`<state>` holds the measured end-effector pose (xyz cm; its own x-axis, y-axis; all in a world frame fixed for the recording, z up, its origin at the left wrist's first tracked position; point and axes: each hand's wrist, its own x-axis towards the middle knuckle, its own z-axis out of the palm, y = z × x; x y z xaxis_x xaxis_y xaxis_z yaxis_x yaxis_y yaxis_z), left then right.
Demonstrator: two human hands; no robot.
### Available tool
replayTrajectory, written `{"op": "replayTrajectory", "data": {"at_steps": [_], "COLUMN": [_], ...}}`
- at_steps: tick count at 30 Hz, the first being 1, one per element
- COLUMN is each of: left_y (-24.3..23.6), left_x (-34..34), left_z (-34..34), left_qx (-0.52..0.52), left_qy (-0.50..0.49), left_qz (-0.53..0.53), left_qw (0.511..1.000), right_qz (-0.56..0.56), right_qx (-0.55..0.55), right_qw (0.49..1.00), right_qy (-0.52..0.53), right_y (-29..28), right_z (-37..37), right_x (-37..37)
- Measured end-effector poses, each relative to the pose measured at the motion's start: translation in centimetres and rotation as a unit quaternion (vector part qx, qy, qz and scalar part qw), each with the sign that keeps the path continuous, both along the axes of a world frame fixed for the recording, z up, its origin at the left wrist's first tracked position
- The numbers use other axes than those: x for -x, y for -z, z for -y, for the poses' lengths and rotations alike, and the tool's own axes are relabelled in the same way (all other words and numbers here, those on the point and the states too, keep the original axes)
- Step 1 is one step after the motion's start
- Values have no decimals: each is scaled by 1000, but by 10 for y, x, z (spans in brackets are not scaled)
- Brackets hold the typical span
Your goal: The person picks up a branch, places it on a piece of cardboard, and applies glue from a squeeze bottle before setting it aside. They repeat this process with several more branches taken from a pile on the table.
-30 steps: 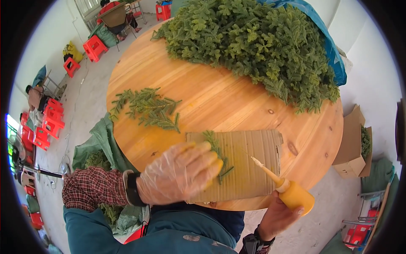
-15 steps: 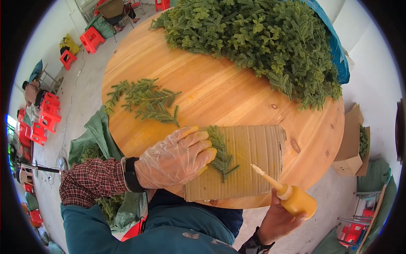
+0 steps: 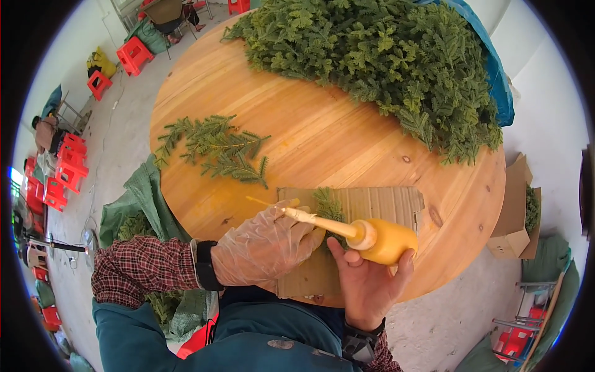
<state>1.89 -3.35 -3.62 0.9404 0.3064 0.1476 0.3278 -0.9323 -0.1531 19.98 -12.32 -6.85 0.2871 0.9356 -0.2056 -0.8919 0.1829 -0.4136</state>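
Yellow squeeze bottle (image 3: 393, 240) is above the cardboard sheet (image 3: 390, 199), right hand's (image 3: 370, 291) grip closed round its body; sprig (image 3: 327, 206) lies on the sheet; gloved left hand (image 3: 260, 249) over its left edge, fingers bent, hold cannot be told; loose sprigs (image 3: 218, 146) on desk (image 3: 322, 133) beyond sheet's upper left.

The bottle (image 3: 395, 240) looks smooth plastic; the glove (image 3: 257, 251) is thin, crinkled, shiny plastic; the cardboard (image 3: 387, 201) is matt, ribbed; the bench (image 3: 310, 142) is smooth wood.
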Motion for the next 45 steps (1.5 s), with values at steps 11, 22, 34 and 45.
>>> {"op": "replayTrajectory", "data": {"at_steps": [11,22,34,45], "left_y": [-27,-30,-33,-34], "left_x": [-14,-50,-7,-36], "left_z": [-18,-42,12,-21], "left_qx": [-20,-1,-39,-74], "left_qy": [-33,121,-14,107], "left_qz": [94,-69,-105,61], "left_qw": [995,990,994,990], "right_qz": [-29,-25,-4,6], "right_qx": [-92,-94,-102,-111], "right_qw": [995,986,984,984], "right_qy": [35,133,147,142], "right_y": [4,18,28,22], "right_z": [9,55,66,67], "right_x": [-29,-75,-86,-78]}}
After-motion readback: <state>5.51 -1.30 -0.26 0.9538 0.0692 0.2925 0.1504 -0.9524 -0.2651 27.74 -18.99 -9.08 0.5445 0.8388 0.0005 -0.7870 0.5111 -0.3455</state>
